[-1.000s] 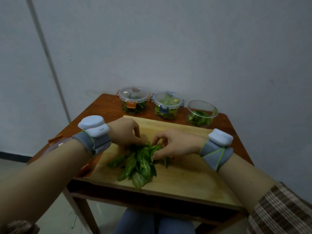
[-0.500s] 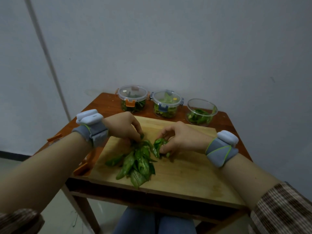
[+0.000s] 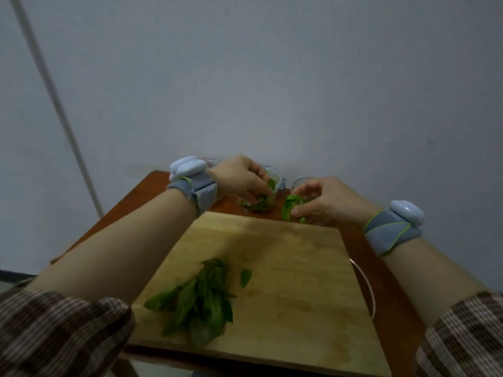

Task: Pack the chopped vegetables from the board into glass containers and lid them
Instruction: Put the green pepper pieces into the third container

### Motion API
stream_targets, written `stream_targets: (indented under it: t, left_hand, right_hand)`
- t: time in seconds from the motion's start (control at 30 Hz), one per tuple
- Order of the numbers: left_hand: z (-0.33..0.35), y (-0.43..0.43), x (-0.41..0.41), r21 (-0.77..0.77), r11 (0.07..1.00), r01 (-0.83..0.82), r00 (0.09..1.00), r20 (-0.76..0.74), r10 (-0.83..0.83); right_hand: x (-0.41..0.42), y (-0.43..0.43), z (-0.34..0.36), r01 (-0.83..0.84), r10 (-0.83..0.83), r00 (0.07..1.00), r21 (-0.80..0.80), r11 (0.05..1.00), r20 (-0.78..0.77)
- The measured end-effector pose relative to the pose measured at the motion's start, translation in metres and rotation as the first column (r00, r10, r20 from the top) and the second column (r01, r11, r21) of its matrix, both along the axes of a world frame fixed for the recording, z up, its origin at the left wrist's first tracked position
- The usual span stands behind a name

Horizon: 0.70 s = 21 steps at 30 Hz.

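Left hand and right hand each pinch leaves over glass containers behind the board.

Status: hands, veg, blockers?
Left hand holds leaves at a glass container. Right hand pinches green pieces beside it. Leaf pile waits on cutting board. No visible obstruction.

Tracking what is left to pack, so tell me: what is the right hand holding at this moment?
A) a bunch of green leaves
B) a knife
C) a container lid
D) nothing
A: the right hand pinches a bunch of green leaves beside the rim of the open glass container, just past the far edge of the board.
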State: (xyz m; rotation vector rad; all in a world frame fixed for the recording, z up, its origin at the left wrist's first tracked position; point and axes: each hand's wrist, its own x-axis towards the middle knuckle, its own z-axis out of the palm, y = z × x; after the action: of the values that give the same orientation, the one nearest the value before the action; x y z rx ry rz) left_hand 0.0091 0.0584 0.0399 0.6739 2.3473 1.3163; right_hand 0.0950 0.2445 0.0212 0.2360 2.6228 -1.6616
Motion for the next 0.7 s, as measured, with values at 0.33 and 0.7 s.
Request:
stream_targets:
  t: [0.33,0.7]
  left_hand:
    - [-0.009,0.115,-0.02,-0.098,0.994,-0.043,0.941,-0.339,0.007]
    - [-0.041,0.147,-0.038,-0.509,0.86,-0.034,0.847,-0.471,-0.246]
  right_hand:
    - [-0.035,0.083,0.006,0.323,-0.256,0.943,0.397,0.859,-0.214]
    - [-0.072,0.086,-0.026,0.087,-0.02,0.995,0.808,0.583,-0.093]
